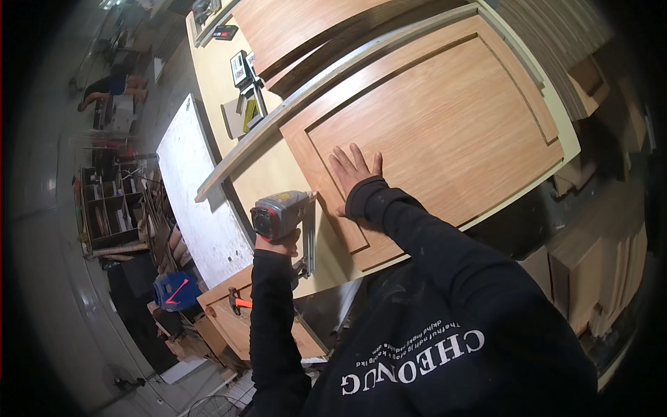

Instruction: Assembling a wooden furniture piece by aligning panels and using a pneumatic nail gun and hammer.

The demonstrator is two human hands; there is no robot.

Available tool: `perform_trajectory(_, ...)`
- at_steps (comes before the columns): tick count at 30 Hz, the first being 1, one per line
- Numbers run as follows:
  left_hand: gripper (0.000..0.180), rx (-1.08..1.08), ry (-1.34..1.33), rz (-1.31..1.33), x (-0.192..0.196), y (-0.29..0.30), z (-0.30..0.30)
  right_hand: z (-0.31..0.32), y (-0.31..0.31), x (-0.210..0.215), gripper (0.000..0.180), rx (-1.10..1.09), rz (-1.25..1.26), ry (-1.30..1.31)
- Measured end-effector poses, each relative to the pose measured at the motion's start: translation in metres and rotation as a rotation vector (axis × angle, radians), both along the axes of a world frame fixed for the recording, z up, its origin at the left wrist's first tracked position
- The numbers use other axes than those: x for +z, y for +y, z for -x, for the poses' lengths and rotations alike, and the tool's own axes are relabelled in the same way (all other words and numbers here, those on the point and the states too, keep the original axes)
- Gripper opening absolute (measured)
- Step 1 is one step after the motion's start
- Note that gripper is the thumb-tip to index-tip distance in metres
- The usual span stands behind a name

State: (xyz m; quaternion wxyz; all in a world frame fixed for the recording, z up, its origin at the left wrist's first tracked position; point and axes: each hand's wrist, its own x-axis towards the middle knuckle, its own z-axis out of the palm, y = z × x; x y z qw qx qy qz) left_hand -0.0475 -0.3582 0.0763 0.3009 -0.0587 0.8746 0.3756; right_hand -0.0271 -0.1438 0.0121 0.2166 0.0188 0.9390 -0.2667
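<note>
My left hand (279, 246) is wrapped round the handle of a grey and red nail gun (278, 210). The gun's nose is at the left edge of a wooden cabinet door panel (431, 125); whether it touches cannot be made out. My right hand (356, 174) lies on the panel's left end with fingers spread, holding nothing. The panel has a dark groove running round its face and rests on a pale yellow board (267, 170). Along its far side runs a long wooden strip (271, 125), its left end sticking out past the panel.
Another wooden panel (292, 28) lies beyond the strip. Near it are a small box (240, 68) and a yellow-green item (249, 115). An orange-handled hammer (240, 301) rests on a lower panel at left. Stacked boards (590, 271) stand at right, and a blue container (175, 290) at left.
</note>
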Motion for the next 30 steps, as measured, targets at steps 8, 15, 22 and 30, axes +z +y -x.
perform_trajectory(8,0.032,0.065,-0.048,-0.05,0.019,0.003,-0.061,0.002,0.0,-0.007,0.103,-0.036,0.002,0.084)
perform_trajectory(15,0.043,-0.348,0.251,0.058,-0.001,-0.01,-0.111,0.005,0.002,-0.003,0.102,0.005,-0.01,0.0)
perform_trajectory(22,0.043,-0.394,0.202,0.165,0.001,-0.014,-0.123,0.002,-0.001,-0.006,0.102,-0.001,-0.022,0.003)
perform_trajectory(30,0.036,-0.312,0.269,0.019,-0.014,-0.023,-0.123,0.005,-0.001,-0.004,0.104,0.002,-0.006,0.014)
